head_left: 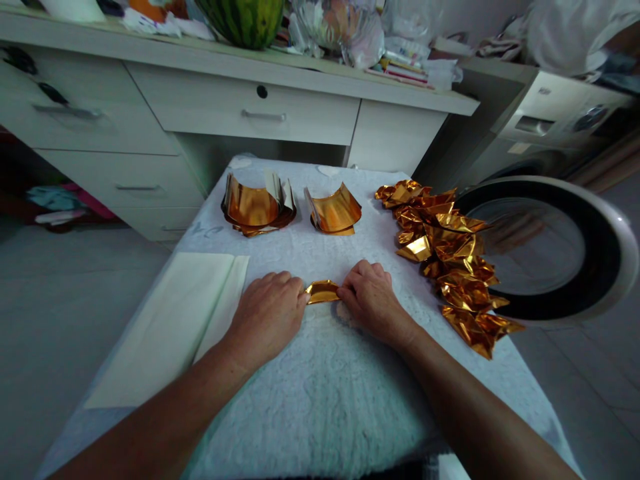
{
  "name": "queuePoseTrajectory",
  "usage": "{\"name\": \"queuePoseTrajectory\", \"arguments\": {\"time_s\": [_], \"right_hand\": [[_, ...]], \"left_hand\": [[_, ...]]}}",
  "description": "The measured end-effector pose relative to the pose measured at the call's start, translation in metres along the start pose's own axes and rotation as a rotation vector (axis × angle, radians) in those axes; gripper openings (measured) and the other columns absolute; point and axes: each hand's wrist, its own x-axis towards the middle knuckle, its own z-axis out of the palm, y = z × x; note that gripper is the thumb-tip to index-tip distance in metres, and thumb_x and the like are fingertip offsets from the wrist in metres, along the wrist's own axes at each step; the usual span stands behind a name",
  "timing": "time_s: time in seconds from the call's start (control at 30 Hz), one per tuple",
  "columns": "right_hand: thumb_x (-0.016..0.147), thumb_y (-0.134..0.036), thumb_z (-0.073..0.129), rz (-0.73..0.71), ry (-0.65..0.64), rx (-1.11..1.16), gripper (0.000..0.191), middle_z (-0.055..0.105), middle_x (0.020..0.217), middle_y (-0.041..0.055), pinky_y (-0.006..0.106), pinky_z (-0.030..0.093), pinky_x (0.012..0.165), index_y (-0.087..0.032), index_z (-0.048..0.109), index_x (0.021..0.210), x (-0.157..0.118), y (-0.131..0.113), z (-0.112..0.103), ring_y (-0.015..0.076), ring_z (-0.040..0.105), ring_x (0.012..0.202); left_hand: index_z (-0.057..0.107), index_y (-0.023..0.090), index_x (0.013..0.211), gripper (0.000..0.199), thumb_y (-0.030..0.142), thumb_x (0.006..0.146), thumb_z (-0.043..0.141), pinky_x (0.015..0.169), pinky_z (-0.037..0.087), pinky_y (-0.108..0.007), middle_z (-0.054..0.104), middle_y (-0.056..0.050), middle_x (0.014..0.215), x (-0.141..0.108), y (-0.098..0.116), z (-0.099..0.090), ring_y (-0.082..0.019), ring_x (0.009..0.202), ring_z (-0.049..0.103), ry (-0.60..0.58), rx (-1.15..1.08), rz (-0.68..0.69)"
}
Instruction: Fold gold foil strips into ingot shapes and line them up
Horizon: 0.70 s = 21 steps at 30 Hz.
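Note:
A narrow strip of folded gold foil paper (pixel 323 291) lies level between my two hands, just above or on the cloth. My left hand (pixel 274 308) pinches its left end, fingers curled under. The right end is gripped by my right hand (pixel 369 297), thumb and fingers pressed together. Beyond them sit two curved stacks of gold foil sheets, a larger left stack (pixel 253 205) with pale sheets sticking up and a smaller right stack (pixel 336 210). Folded gold foil pieces (pixel 445 250) form a long pile on the right. Fingertips are partly hidden.
A pale cloth (pixel 320 400) covers the table. White paper sheets (pixel 165 320) lie at its left. Behind stands a white desk (pixel 215 100) with drawers, bearing a watermelon (pixel 245 20) and a glass bowl (pixel 333 23). The open door of a washing machine (pixel 617 247) reaches the table's right edge.

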Motion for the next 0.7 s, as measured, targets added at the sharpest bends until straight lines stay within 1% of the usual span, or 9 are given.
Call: {"name": "queuePoseTrajectory", "arguments": {"time_s": [0.13, 0.43, 0.57, 0.63, 0.7], "right_hand": [[0.096, -0.032, 0.053, 0.016, 0.019, -0.01, 0.024, 0.057, 0.101, 0.009, 0.038, 0.034, 0.08, -0.019, 0.07, 0.085, 0.0003, -0.0002, 0.0015, 0.0246, 0.046, 0.096], [0.092, -0.032, 0.059, 0.069, 0.048, 0.023, 0.021, 0.058, 0.095, 0.0074, 0.036, 0.031, 0.076, -0.019, 0.067, 0.077, -0.0003, -0.0023, 0.0006, 0.0238, 0.046, 0.094], [0.09, -0.035, 0.063, 0.089, 0.071, 0.05, 0.025, 0.057, 0.093, 0.0073, 0.036, 0.031, 0.076, -0.018, 0.065, 0.072, -0.0002, 0.0012, 0.0012, 0.0233, 0.046, 0.092], [0.09, -0.035, 0.064, 0.092, 0.081, 0.05, 0.026, 0.057, 0.092, 0.0072, 0.036, 0.03, 0.075, -0.018, 0.064, 0.07, 0.0, 0.0037, 0.0017, 0.023, 0.046, 0.092], [0.091, -0.035, 0.063, 0.088, 0.087, 0.047, 0.026, 0.057, 0.093, 0.007, 0.035, 0.029, 0.075, -0.018, 0.064, 0.071, 0.0, 0.0057, 0.0024, 0.0231, 0.046, 0.092]], "left_hand": [[0.062, 0.019, 0.078, 0.024, 0.029, 0.094, 0.047, 0.076, 0.045, -0.037, 0.065, -0.007, 0.083, -0.0006, -0.0003, 0.0012, -0.024, 0.082, 0.061, 0.005, -0.021, -0.023], [0.061, 0.02, 0.073, 0.024, 0.03, 0.092, 0.05, 0.074, 0.044, -0.036, 0.064, -0.006, 0.078, 0.0001, -0.0023, -0.0012, -0.023, 0.078, 0.061, -0.016, -0.078, -0.06], [0.059, 0.021, 0.072, 0.023, 0.029, 0.091, 0.051, 0.073, 0.043, -0.035, 0.064, -0.005, 0.077, 0.0, -0.004, -0.0016, -0.022, 0.078, 0.06, -0.01, -0.094, -0.056], [0.056, 0.021, 0.072, 0.02, 0.027, 0.091, 0.052, 0.072, 0.042, -0.034, 0.064, -0.004, 0.076, -0.0004, -0.004, -0.0033, -0.021, 0.077, 0.06, -0.013, -0.12, -0.058], [0.054, 0.021, 0.076, 0.014, 0.024, 0.089, 0.054, 0.069, 0.041, -0.032, 0.063, -0.002, 0.076, -0.0007, -0.0041, -0.0047, -0.02, 0.075, 0.059, -0.014, -0.172, -0.077]]}}
